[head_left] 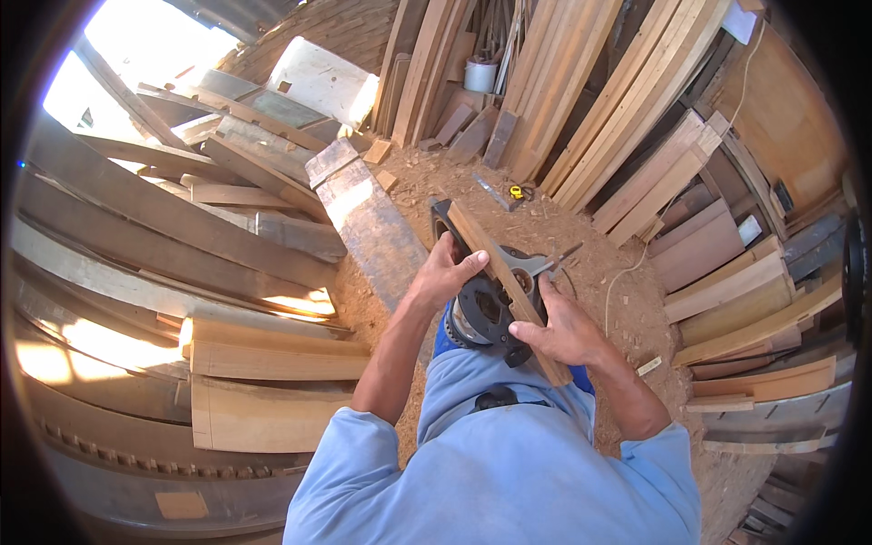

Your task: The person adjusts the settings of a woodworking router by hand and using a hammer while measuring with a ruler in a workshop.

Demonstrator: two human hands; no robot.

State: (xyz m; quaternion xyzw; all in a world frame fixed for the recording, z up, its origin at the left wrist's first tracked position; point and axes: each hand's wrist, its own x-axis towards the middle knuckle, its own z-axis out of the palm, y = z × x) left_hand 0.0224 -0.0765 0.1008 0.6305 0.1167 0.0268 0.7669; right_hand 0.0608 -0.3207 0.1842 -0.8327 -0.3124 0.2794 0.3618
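Observation:
In front of my waist I hold a black and grey router with its round base turned up toward me. A narrow wooden strip lies lengthwise across that base, its near end reaching my shirt. My left hand is closed on the router's left side, thumb on the strip's edge. My right hand grips the right side, thumb pressing the strip nearer my body. The fingers of both hands are partly hidden behind the router and strip. A thin metal rod sticks out past my right hand.
A worn plank slants away at left. Stacked boards fill the left side; upright boards and more stacks line the back and right. A yellow tape measure and a cord lie on the sawdust-covered floor.

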